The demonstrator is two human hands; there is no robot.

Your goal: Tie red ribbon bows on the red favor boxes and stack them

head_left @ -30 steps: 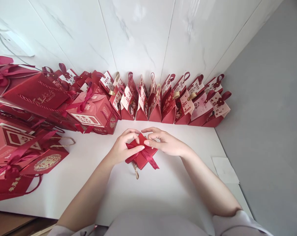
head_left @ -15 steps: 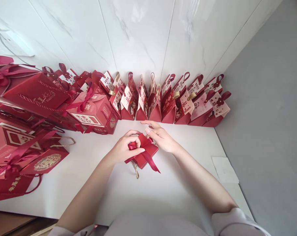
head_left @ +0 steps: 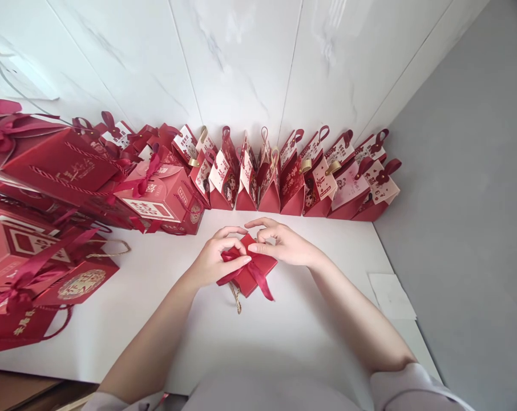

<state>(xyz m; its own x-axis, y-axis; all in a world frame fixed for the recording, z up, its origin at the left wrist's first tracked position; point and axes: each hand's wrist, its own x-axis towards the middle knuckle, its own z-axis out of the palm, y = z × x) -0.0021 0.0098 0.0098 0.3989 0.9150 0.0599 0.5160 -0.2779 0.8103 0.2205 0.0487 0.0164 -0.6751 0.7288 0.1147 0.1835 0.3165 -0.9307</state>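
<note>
Red ribbon [head_left: 261,278] — glossy, crossing a box [head_left: 266,264].

left hand [head_left: 219,256] and right hand [head_left: 286,244] nearly meet, fingers [head_left: 263,222] bent, both forearms [head_left: 161,328] slanting toward each other

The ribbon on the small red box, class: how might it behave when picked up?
The ribbon would probably flop, since its loose end droops past the box. It is likely light, being a thin strip, and its satiny sheen suggests it may slip.
</note>
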